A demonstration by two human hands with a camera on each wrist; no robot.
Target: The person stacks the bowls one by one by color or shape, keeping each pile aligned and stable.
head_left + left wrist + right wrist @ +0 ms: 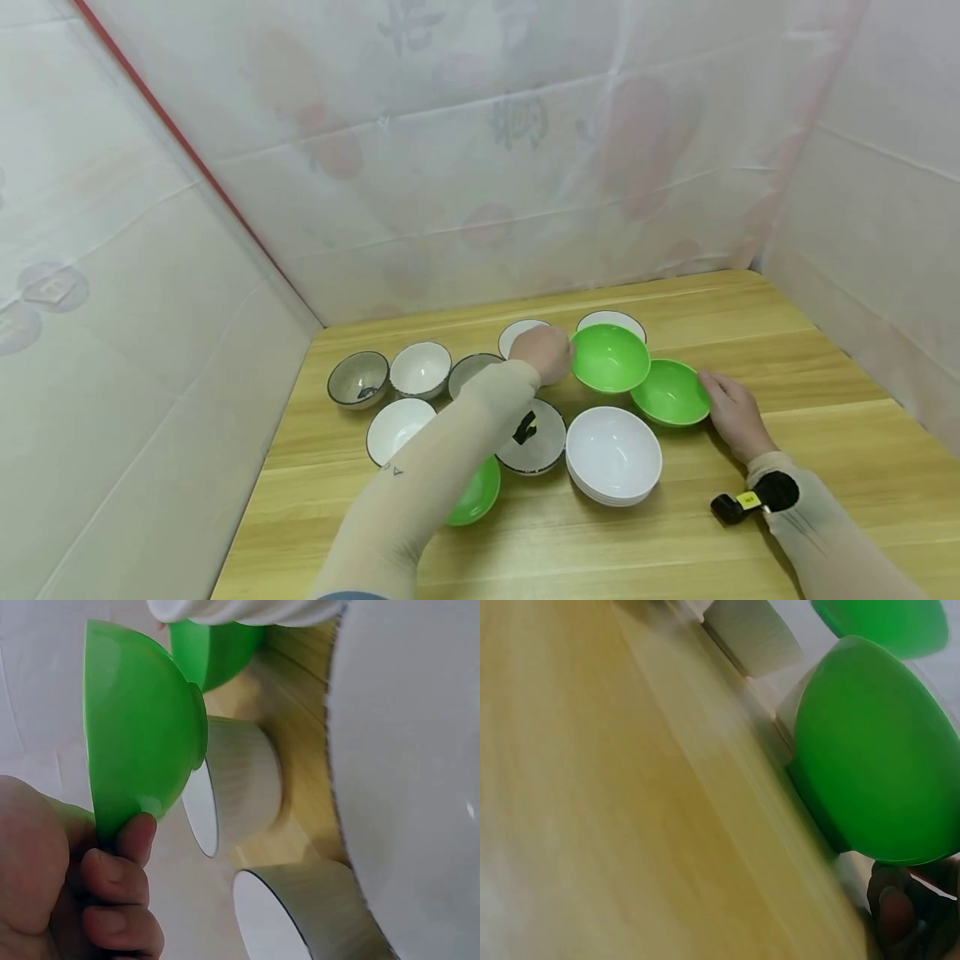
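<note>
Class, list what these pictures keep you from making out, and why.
Head: left part of the front green bowl, behind the left sleeve.
Head: part of a rear white bowl, behind the left hand.
Left wrist: rest of the large bowl, past the right edge.
Right wrist: the right hand, cut off at the corner.

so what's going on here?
A person is handling two green bowls over a wooden table. The left hand reaches across and holds one green bowl by its rim, raised off the table. The right hand grips the rim of another green bowl just to its right. A stack of white bowls stands nearer the person, and a third green bowl is partly hidden by the left sleeve.
</note>
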